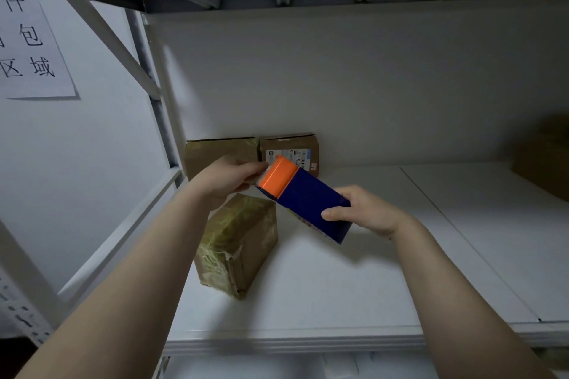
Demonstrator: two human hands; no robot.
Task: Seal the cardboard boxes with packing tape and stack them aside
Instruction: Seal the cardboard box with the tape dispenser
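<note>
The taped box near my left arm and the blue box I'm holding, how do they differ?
The taped box is brown cardboard wrapped in wrinkled tape; the blue box is smooth and dark blue. The taped box rests on the shelf; the blue box is held above it by the right hand, while the left hand holds the orange tape dispenser at its far end. Both are rectangular.

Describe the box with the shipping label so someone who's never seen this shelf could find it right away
On the white shelf, look to the back wall, just behind the raised hands. Two brown boxes stand there side by side; it is the right-hand box. It alone shows a white printed label with a barcode, partly hidden by the orange tape dispenser; the plain box has none.
</note>
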